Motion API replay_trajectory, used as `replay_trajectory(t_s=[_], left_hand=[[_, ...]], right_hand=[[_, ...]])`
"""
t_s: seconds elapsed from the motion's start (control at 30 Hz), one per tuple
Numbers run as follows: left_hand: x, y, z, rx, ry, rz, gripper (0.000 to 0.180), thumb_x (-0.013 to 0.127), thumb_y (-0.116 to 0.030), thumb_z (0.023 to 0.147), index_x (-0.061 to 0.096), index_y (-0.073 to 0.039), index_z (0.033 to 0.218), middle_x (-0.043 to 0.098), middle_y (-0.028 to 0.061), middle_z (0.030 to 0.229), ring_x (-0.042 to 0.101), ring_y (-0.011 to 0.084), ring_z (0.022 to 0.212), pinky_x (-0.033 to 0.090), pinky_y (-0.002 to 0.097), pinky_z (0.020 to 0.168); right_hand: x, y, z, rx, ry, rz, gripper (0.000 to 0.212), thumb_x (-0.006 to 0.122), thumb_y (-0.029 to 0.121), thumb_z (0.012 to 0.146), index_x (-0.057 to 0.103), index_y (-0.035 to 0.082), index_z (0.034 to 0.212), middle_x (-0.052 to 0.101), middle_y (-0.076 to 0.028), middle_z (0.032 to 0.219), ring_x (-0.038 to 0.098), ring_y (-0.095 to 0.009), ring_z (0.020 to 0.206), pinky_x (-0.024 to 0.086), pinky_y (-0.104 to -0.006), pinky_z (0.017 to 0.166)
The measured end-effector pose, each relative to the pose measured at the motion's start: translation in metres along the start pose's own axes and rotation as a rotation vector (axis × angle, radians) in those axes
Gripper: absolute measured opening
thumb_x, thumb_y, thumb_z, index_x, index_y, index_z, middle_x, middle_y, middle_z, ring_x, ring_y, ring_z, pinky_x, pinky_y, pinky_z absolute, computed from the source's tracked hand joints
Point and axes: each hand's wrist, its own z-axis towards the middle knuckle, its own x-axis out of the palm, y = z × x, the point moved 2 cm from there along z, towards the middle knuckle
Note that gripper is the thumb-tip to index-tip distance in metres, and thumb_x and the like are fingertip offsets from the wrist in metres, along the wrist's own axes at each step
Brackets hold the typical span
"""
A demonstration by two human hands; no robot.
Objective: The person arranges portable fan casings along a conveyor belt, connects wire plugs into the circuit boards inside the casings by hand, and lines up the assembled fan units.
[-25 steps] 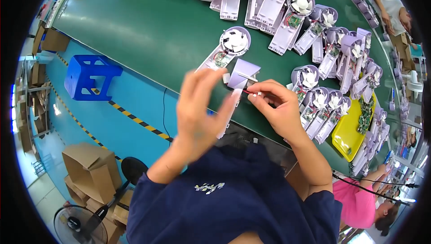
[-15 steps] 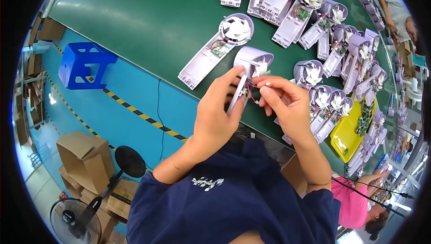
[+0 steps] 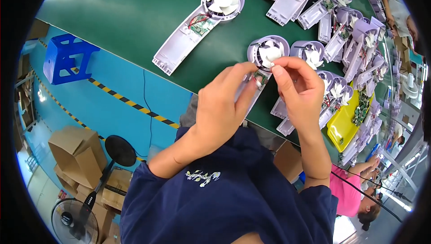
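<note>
A lilac handheld fan housing point(image 3: 254, 48) with white blades point(image 3: 270, 54) lies in front of me, its handle pointing toward my body. My left hand point(image 3: 223, 105) is closed around the handle, thumb and index finger at a small green circuit board point(image 3: 260, 79). Just below the blades, the thumb and index finger of my right hand point(image 3: 300, 92) pinch a small white plug point(image 3: 272, 65). Fingers hide most of its wires. A second open fan housing point(image 3: 177, 50), with blades, board and red wires, rests to the left on the green table point(image 3: 121, 15).
More lilac fan housings point(image 3: 287, 6) crowd the table's far and right parts. A yellow tray point(image 3: 337, 131) holds circuit boards point(image 3: 362, 109). On the left floor are a blue stool point(image 3: 67, 60), cardboard boxes point(image 3: 78, 154) and a standing fan point(image 3: 74, 219). A person in pink point(image 3: 345, 192) is at right.
The held housing has turned from edge-on to lying blades-up, slightly farther right. Both hands moved with it, the right one up to the blade ring. The view has shifted too.
</note>
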Motion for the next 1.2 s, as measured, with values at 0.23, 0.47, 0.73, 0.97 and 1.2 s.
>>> replay_trajectory(t_s=[0.23,0.47,0.73,0.97,1.2], left_hand=[[0.003,0.004,0.006,-0.018,-0.038,-0.091,0.013,0.065,0.000,0.096,0.061,-0.004,0.107,0.069,0.0149,0.084,0.068,0.0323,0.068,0.052,0.0377,0.060],[0.000,0.008,0.006,-0.006,0.013,-0.128,0.009,0.063,-0.002,0.102,0.061,0.001,0.111,0.071,0.0084,0.092,0.062,0.0083,0.063,0.041,0.0242,0.049],[-0.008,0.009,0.005,0.016,0.119,-0.220,0.015,0.068,-0.003,0.099,0.069,0.000,0.113,0.072,0.0086,0.100,0.070,0.0126,0.081,0.051,0.0239,0.052],[-0.011,0.007,0.010,-0.072,0.179,-0.306,0.018,0.070,-0.004,0.097,0.072,-0.001,0.115,0.073,0.0062,0.107,0.069,0.0123,0.092,0.053,0.0225,0.058],[-0.003,0.009,0.016,-0.130,0.141,-0.421,0.013,0.072,-0.003,0.094,0.071,0.002,0.106,0.070,0.0170,0.112,0.069,0.0246,0.097,0.055,0.0328,0.084]], right_hand=[[-0.005,0.015,0.002,-0.217,0.059,-0.524,0.009,0.075,0.004,0.091,0.072,0.003,0.100,0.056,-0.005,0.115,0.049,-0.005,0.067,0.038,-0.0204,0.057],[0.005,0.036,0.004,-0.432,0.184,-0.962,0.015,0.078,0.000,0.081,0.070,0.004,0.093,0.058,-0.009,0.114,0.059,-0.015,0.067,0.048,-0.0286,0.057],[0.009,0.030,0.003,-0.531,0.184,-0.999,0.020,0.082,-0.002,0.075,0.071,0.004,0.091,0.060,-0.007,0.113,0.060,-0.015,0.062,0.046,-0.0276,0.048],[0.005,0.023,0.007,-0.644,0.142,-0.920,0.025,0.082,-0.006,0.072,0.072,0.003,0.092,0.061,-0.008,0.110,0.061,-0.014,0.061,0.046,-0.0258,0.049],[-0.007,0.014,0.007,-0.662,0.107,-0.929,0.027,0.083,0.003,0.072,0.072,0.010,0.095,0.063,-0.005,0.112,0.063,-0.014,0.066,0.050,-0.0288,0.053]])
